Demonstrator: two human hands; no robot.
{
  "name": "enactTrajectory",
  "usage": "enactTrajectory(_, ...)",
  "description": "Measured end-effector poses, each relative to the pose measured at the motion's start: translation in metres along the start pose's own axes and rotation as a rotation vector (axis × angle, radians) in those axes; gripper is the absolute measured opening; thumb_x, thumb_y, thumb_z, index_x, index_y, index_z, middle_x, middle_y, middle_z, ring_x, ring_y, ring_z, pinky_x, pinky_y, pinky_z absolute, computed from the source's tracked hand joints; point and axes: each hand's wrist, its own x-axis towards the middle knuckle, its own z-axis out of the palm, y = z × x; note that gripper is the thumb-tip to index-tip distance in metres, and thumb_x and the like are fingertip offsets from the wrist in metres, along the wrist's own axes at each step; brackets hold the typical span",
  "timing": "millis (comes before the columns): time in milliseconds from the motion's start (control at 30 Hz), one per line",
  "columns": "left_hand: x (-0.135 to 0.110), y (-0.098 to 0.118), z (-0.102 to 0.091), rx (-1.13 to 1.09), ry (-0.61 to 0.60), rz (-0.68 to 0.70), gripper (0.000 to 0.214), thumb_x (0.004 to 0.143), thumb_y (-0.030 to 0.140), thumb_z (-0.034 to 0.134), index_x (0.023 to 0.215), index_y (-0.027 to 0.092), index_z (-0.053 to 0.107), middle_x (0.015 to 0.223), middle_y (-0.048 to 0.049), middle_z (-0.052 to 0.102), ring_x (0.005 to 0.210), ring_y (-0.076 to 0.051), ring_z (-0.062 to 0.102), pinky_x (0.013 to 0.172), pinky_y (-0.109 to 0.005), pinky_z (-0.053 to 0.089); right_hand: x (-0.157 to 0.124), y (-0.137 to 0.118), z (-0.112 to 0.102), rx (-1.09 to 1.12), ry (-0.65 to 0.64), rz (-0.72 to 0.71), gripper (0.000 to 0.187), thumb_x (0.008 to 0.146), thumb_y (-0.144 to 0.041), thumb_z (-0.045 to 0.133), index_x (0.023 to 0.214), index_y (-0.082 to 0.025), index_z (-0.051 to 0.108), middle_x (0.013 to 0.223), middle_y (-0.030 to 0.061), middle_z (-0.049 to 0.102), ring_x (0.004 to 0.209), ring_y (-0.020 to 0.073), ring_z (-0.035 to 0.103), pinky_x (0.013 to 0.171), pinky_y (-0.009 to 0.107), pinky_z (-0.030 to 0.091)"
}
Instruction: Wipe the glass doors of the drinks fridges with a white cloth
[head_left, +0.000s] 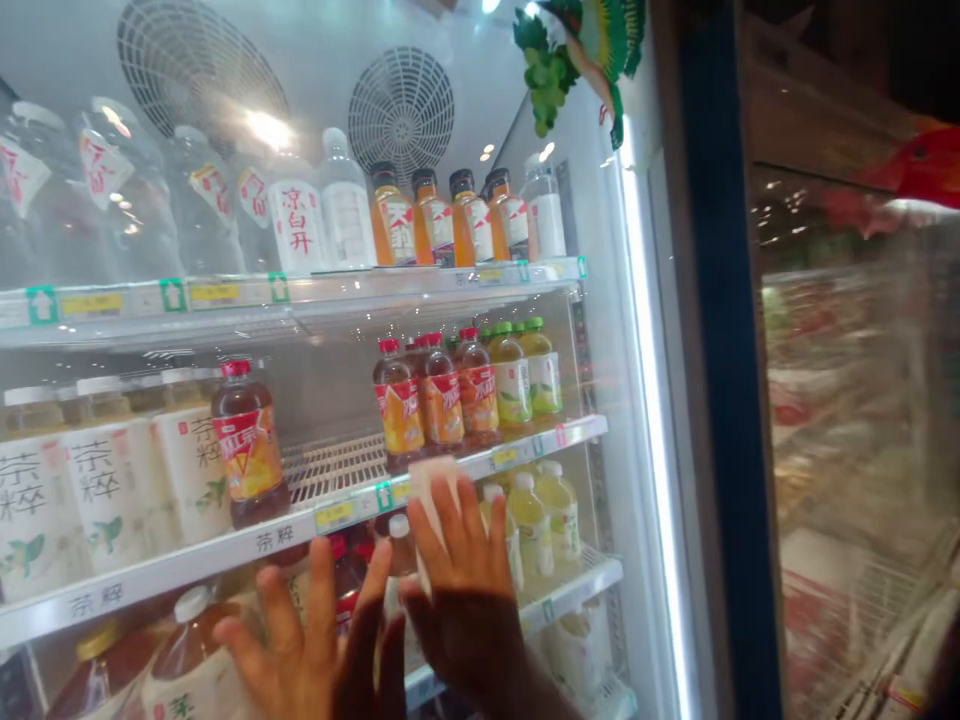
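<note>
My right hand (465, 580) is raised before the drinks fridge, its fingers spread and flat over a pale sheet (427, 475). Whether the sheet is cloth or paper I cannot tell; part of it is hidden behind the fingers. Lower and to the left, my left hand (307, 635) is held up with spread fingers and nothing visible in it. Both hands are in front of the shelves, close to the middle shelf edge (300, 530). A bottle with a red cap (247, 450) stands behind and above my left hand.
Orange drink bottles (435, 220) and clear water bottles (296, 215) line the upper shelf. Several white-labelled tea bottles (105, 480) fill the middle shelf's left side. A bright light strip (656, 420) runs down beside a dark upright frame (731, 400) on the right.
</note>
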Motion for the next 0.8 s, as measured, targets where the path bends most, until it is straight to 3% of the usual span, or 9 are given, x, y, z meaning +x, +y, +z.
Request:
enactTrajectory(67,0.02,0.016,0.001,0.038,0.01,0.02,0.082,0.092,0.03,0.06,0.159,0.043,0.015,0.172,0.0002,-0.003,0.158,-0.037,-0.01,0.12,-0.072,-0.01,0.035,0.034,-0.014,0.025,-0.023,0.031,0.072,0.102,-0.036,0.039,0.164,-0.016,0.009,0.17,0.0118,0.019,0.159,0.0338,0.007,0.125,0.068,0.013)
enactTrajectory(133,0.03,0.033,0.005,0.04,0.005,0.03,0.078,0.095,0.036,0.057,0.159,0.043,0.015,0.172,0.0001,-0.004,0.158,-0.035,-0.01,0.12,-0.071,-0.01,0.043,0.062,-0.024,0.033,-0.039,0.045,0.074,0.102,-0.031,0.04,0.165,-0.017,0.004,0.171,0.0114,0.013,0.159,0.0337,0.003,0.124,0.071,0.014)
enactTrajectory(200,0.028,0.053,0.015,0.028,-0.012,0.018,0.076,0.095,0.038,0.057,0.159,0.044,0.016,0.172,0.0008,-0.003,0.158,-0.035,-0.009,0.121,-0.07,-0.01,0.017,0.082,-0.029,0.036,-0.053,0.046,0.072,0.102,-0.03,0.04,0.164,-0.016,0.006,0.171,0.0124,0.01,0.159,0.035,0.004,0.124,0.07,0.015)
enactTrajectory(333,0.014,0.093,0.04,0.027,-0.057,0.041,0.08,0.094,0.038,0.06,0.16,0.042,0.015,0.172,0.0009,0.0,0.159,-0.032,-0.005,0.124,-0.064,-0.009,-0.067,0.109,-0.028,0.02,-0.091,0.007,0.07,0.104,-0.039,0.038,0.163,-0.01,0.014,0.171,0.0178,0.01,0.158,0.0384,0.008,0.125,0.067,0.009)
enactTrajectory(400,0.017,0.109,0.048,0.025,-0.065,0.064,0.079,0.094,0.042,0.058,0.16,0.04,0.015,0.172,-0.0004,0.001,0.159,-0.031,-0.005,0.125,-0.063,-0.009,-0.077,0.128,-0.03,0.006,-0.094,0.005,0.072,0.105,-0.048,0.033,0.163,-0.01,0.015,0.171,0.0183,0.01,0.158,0.0389,0.007,0.125,0.068,0.005)
enactTrajectory(567,0.049,0.139,0.057,-0.022,0.001,0.095,0.07,0.098,0.045,0.05,0.159,0.041,0.017,0.173,0.0013,-0.001,0.159,-0.029,-0.009,0.125,-0.059,-0.013,-0.003,0.19,-0.045,0.015,-0.045,0.114,0.071,0.106,-0.046,0.03,0.164,-0.016,0.003,0.172,0.0149,0.002,0.159,0.0359,0.001,0.124,0.071,0.005)
enactTrajectory(633,0.053,0.149,0.062,-0.037,0.006,0.101,0.07,0.098,0.044,0.051,0.159,0.041,0.018,0.173,0.002,-0.001,0.159,-0.028,-0.009,0.125,-0.058,-0.014,0.007,0.202,-0.05,0.03,-0.043,0.11,0.072,0.106,-0.048,0.029,0.164,-0.017,0.001,0.172,0.0141,0.001,0.159,0.0357,0.001,0.124,0.071,0.005)
enactTrajectory(700,0.047,0.157,0.07,-0.06,-0.015,0.095,0.071,0.096,0.043,0.055,0.159,0.041,0.02,0.172,0.0021,0.002,0.159,-0.029,-0.006,0.126,-0.059,-0.012,-0.014,0.202,-0.048,0.022,-0.036,0.093,0.073,0.106,-0.051,0.027,0.164,-0.014,0.004,0.172,0.0159,0.003,0.159,0.0367,0.002,0.124,0.07,0.005)
enactTrajectory(800,0.032,0.164,0.083,-0.089,-0.029,0.088,0.072,0.095,0.043,0.057,0.158,0.041,0.024,0.172,0.0029,0.008,0.16,-0.028,-0.001,0.127,-0.058,-0.009,-0.067,0.198,-0.04,-0.002,-0.022,0.084,0.074,0.105,-0.052,0.027,0.163,-0.009,0.01,0.171,0.0194,0.005,0.158,0.0384,0.003,0.125,0.067,0.002)
